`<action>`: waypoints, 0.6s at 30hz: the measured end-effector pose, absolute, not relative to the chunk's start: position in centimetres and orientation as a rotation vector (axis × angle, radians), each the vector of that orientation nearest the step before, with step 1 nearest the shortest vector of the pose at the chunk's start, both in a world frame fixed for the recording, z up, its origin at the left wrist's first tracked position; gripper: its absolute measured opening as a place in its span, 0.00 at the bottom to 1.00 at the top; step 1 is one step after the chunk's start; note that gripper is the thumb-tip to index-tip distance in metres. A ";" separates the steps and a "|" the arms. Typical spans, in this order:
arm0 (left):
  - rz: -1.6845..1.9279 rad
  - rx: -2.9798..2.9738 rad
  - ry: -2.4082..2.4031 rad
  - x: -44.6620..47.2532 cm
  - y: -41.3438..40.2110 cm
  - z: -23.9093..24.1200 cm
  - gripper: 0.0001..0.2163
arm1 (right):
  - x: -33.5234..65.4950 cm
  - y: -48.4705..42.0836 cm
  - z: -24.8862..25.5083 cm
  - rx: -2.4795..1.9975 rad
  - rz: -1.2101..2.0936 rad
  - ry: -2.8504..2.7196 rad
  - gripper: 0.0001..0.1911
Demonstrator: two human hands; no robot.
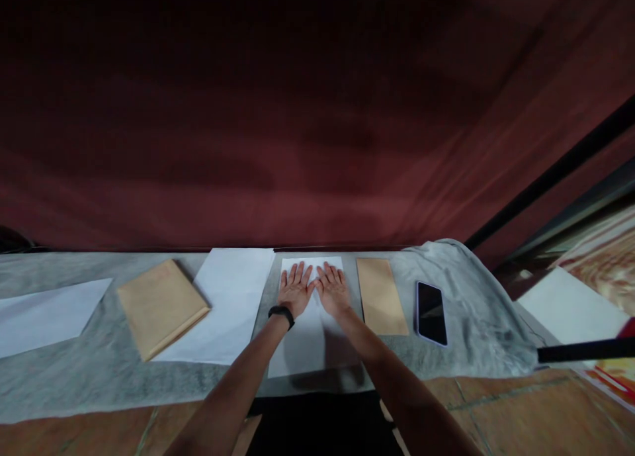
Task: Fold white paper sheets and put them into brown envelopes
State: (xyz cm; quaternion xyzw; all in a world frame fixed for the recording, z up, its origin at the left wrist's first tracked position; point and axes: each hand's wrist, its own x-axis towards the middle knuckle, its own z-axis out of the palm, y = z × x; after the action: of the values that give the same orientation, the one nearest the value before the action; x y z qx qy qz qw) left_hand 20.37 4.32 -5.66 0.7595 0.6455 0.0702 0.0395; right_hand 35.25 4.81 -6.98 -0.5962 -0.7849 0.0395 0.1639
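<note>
A white sheet of paper point(297, 350) lies on the grey cloth point(198, 380) in front of me. Flat on its upper half rests my left hand point(296, 290), fingers spread, with a black band around the wrist. My right hand point(332, 290) presses on the same sheet, also with fingers apart, and the two thumbs nearly meet. Neither hand grips anything. Just right of the sheet is a flat brown paper piece point(381, 297). To the left, more white paper point(233, 297) lies partly under a thick brown paper packet point(161, 307).
A phone point(431, 314) with a dark screen lies on the cloth at right. Another white sheet point(44, 314) is at far left. A dark red curtain-like surface point(297, 178) rises behind the cloth. Black bars point(585, 351) and a white panel point(570, 304) stand at right. Brown tiles point(496, 403) border the front.
</note>
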 end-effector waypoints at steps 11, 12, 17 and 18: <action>0.331 2.272 2.095 19.6 7.1 -6.6 0.28 | 34.9 7.6 -7.9 -1.935 0.060 -1.981 0.31; 0.341 2.265 2.107 19.5 7.1 -6.6 0.28 | 34.8 7.6 -7.9 -1.952 0.058 -1.972 0.31; 0.349 2.208 2.179 20.3 5.8 -6.5 0.28 | 34.6 7.4 -7.4 -2.008 0.070 -1.972 0.35; 0.348 2.228 2.161 20.7 5.1 -6.5 0.28 | 34.6 7.4 -7.3 -2.014 0.077 -1.974 0.35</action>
State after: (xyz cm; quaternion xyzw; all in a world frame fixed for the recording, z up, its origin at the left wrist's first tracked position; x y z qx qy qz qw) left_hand 20.68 5.09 -6.55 0.7133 0.6919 0.1114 0.0094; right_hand 34.60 7.39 -7.34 -0.7048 -0.6907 0.0270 0.1595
